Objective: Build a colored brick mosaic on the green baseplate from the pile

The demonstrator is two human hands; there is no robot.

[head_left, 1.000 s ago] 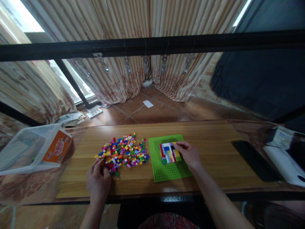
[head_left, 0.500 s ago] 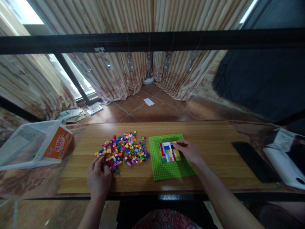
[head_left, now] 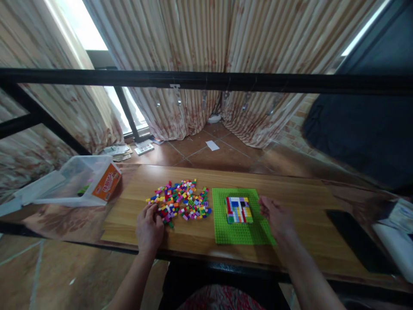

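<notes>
Blurred right hand [head_left: 276, 216], green baseplate [head_left: 223, 232] partly hidden behind it, white object [head_left: 392, 241] cropped at right edge

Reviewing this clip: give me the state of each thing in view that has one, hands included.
Left hand: fingers curled at the loose bricks' near edge; contents hidden
Right hand: apart from the brick build, blurred; contents unclear
Brick build: assembled, on the baseplate
Green baseplate: flat on the table
Loose bricks: scattered, unstacked
Clear bin: open
Curtains: hanging, nearly meeting mid-view
</notes>
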